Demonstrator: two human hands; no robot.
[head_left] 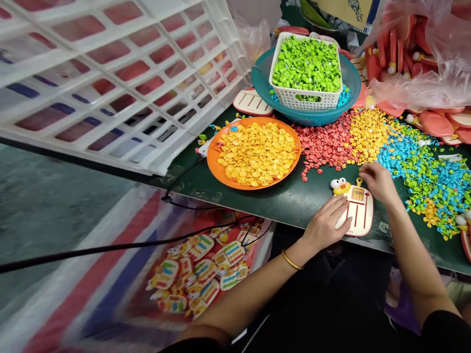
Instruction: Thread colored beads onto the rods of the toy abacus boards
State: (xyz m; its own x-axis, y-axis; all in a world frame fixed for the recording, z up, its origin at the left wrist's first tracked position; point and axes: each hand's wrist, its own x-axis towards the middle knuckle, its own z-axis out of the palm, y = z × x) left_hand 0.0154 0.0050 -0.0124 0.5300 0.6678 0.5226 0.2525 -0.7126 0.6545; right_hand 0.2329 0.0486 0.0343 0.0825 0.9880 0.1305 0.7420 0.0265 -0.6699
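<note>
A cream toy board (357,218) with a red rim, slots and a duck-like head with bulging white eyes lies on the table in front of me. My left hand (327,221) rests on its left side, fingers stretched out over the surface. At the board's top edge stands a small yellow ring-shaped piece (359,182). Right beside that piece, my right hand (379,182) has its fingertips pinched together; whatever is between them is too small to make out. Small red pieces (326,142) and yellow pieces (368,132) are heaped just beyond the hands.
An orange plate (210,162) of yellow pieces sits left. Behind it, a white basket (283,98) of green pieces stands in a teal basin (259,73). Blue and green pieces (434,176) spread right. A white crate (158,166) leans left; finished-looking toys (198,269) fill a bag below.
</note>
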